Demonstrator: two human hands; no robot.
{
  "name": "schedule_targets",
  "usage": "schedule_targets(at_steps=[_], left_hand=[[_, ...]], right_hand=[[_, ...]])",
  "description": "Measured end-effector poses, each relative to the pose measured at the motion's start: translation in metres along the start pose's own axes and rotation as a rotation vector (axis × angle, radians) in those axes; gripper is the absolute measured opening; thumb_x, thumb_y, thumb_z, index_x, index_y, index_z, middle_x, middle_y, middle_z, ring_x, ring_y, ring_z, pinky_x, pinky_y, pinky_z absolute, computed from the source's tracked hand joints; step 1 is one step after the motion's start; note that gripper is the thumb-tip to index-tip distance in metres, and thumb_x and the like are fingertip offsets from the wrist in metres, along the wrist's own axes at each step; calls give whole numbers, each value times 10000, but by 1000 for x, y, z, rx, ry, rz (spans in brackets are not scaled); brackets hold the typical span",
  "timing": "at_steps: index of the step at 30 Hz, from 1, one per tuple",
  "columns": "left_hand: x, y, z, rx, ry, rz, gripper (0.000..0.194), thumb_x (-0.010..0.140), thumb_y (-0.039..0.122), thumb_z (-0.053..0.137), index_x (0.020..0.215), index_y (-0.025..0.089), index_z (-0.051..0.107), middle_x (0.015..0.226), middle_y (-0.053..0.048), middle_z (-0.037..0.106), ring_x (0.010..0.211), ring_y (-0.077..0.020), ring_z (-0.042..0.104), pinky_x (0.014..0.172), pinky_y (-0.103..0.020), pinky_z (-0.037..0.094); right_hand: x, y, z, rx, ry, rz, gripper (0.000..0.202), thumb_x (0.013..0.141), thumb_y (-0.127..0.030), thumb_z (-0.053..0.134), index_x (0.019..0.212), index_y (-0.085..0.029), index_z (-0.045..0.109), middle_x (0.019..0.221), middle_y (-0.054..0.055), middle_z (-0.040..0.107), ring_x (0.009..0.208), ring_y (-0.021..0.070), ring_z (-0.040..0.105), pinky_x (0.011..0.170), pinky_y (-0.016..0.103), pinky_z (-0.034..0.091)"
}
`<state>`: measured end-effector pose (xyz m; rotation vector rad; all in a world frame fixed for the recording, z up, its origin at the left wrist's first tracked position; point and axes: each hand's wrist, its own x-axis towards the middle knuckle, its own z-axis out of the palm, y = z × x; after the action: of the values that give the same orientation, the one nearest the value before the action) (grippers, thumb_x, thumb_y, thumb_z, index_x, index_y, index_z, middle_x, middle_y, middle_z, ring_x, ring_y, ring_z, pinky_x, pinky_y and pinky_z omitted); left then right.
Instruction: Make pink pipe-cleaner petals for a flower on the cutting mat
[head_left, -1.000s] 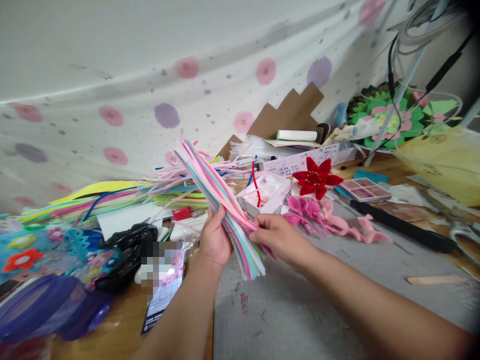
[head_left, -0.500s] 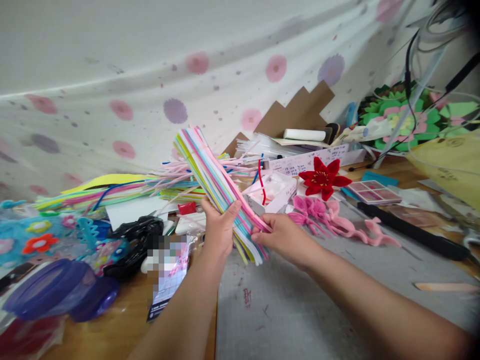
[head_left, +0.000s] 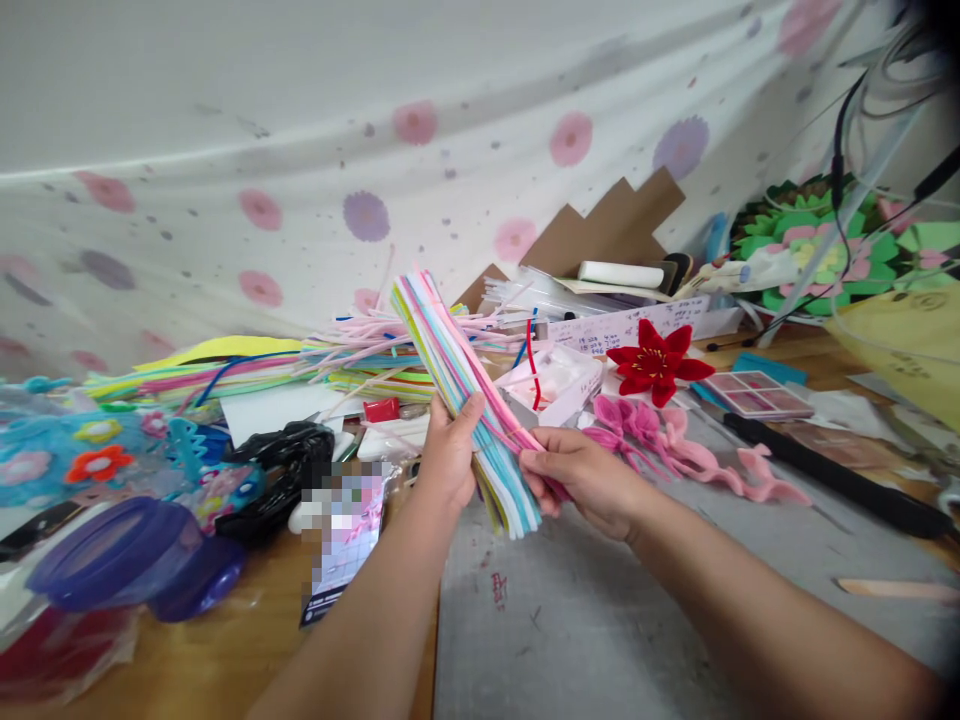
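Observation:
A thick bundle of pipe cleaners (head_left: 461, 370) in yellow, white, blue and pink is held tilted over the grey mat (head_left: 555, 620). My left hand (head_left: 455, 445) wraps round the bundle's middle with the thumb on top. My right hand (head_left: 570, 475) pinches several pink pipe cleaners at the bundle's lower right side, and their lower ends stand away from the rest. Just behind my right hand lie pink fuzzy shapes (head_left: 694, 455), with a red fuzzy flower (head_left: 658, 362) beyond them.
More pipe cleaners (head_left: 247, 372) lie at the back left. A phone (head_left: 349, 540), black plastic bag (head_left: 289, 460) and purple container (head_left: 120, 560) are on the left. At right are a black rod (head_left: 832, 475), a palette (head_left: 761, 393) and a wooden stick (head_left: 896, 590). White box (head_left: 559, 385) behind.
The bundle and both hands have shifted slightly right in view. My right hand has moved down and right along the bundle, drawing the pink pipe cleaners' lower ends outward.

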<state>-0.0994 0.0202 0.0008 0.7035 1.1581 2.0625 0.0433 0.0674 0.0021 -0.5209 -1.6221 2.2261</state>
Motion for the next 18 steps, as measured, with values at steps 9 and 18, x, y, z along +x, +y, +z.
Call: schedule_targets(at_steps=[9, 18], left_hand=[[-8, 8, -4, 3, -435, -323, 559, 567, 239, 814, 1056, 220, 542, 802, -20, 645, 759, -205, 640, 698, -320, 516], [-5, 4, 0, 17, -313, -195, 440, 563, 54, 721, 952, 198, 575, 800, -7, 669, 761, -191, 653, 703, -307, 510]], right_hand=[[-2, 3, 11, -13, 84, -166, 249, 816, -425, 517, 755, -195, 441, 526, -95, 300, 413, 58, 264, 389, 183, 269], [1, 2, 8, -579, 208, -401, 226, 884, -324, 384, 695, -202, 403, 657, -18, 405, 613, 127, 395, 552, 235, 315]])
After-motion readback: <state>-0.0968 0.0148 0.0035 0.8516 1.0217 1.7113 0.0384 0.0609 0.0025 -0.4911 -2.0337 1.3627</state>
